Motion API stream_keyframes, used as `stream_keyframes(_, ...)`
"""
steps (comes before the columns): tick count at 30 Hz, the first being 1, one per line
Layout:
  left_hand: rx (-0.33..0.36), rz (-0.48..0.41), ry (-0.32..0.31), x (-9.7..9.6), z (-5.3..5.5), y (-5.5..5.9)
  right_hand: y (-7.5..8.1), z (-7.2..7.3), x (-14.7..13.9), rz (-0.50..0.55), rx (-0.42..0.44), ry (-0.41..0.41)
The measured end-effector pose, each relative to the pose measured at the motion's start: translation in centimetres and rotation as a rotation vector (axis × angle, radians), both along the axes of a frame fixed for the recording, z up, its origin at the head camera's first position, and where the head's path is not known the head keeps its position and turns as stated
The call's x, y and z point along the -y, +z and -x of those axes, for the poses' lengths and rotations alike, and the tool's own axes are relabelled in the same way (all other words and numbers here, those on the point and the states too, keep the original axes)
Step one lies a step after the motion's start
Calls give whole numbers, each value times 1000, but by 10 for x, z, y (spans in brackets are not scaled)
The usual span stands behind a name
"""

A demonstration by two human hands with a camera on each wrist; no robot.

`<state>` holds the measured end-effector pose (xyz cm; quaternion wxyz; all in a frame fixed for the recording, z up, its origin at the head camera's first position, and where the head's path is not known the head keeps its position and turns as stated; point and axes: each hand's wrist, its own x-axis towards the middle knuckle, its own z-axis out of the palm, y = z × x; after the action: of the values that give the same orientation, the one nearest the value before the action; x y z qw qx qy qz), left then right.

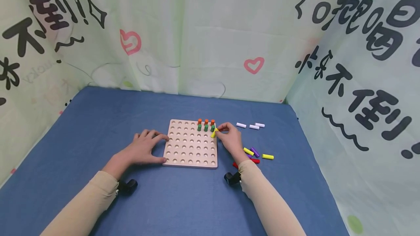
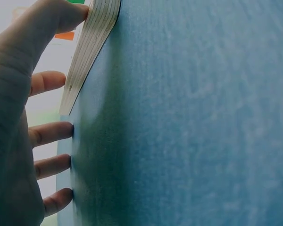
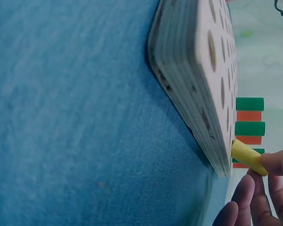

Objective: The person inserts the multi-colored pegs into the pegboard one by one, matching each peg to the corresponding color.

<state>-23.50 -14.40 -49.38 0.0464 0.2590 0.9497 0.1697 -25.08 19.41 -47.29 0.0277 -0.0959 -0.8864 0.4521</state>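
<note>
A pale wooden pegboard (image 1: 190,152) with rows of round holes lies on the blue cloth. At its far right corner stand three orange pegs (image 1: 206,121), with three green pegs (image 1: 206,128) in the row in front. My right hand (image 1: 230,139) pinches a yellow peg (image 3: 247,156) between thumb and fingers. The peg leans, its lower end at a hole by the right edge, just in front of the green row. With fingers spread, my left hand (image 1: 144,148) touches the board's left edge; its thumb (image 2: 70,16) rests at the near corner.
Several loose pegs lie right of the board: white pegs (image 1: 254,127) farther back, yellow pegs (image 1: 267,157), a purple peg (image 1: 255,152) and red pegs (image 1: 255,161) nearer, partly behind the right wrist. A printed curtain (image 1: 213,39) encloses the blue table (image 1: 183,199).
</note>
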Motion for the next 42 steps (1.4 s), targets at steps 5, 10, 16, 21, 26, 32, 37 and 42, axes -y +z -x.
stream_keyframes(5, 7, 5, -6, -2, 0, 3, -1, -1, 0, -6, -6, 3)
stream_keyframes(10, 12, 11, -3, -4, -1, 6, -2, -2, 0, -42, -44, 27)
stream_keyframes(16, 6, 8, -2, -5, -2, 7, -2, -6, 3, -118, -90, 104)
stream_keyframes(21, -10, 11, -1, -5, -1, 5, -1, -8, 5, -164, -93, 159)
stream_keyframes(26, -21, 4, -2, -5, -1, 7, 1, -12, 4, -172, -95, 175)
stream_keyframes(32, 1, 2, -5, -3, -1, 9, 8, -21, -9, -201, -102, 147)
stream_keyframes(37, 9, 19, -8, -6, 2, 11, 18, -30, -41, -311, -75, 123)
stream_keyframes(42, 9, 19, -12, -6, 4, 10, 26, -44, -73, -450, 47, 125)
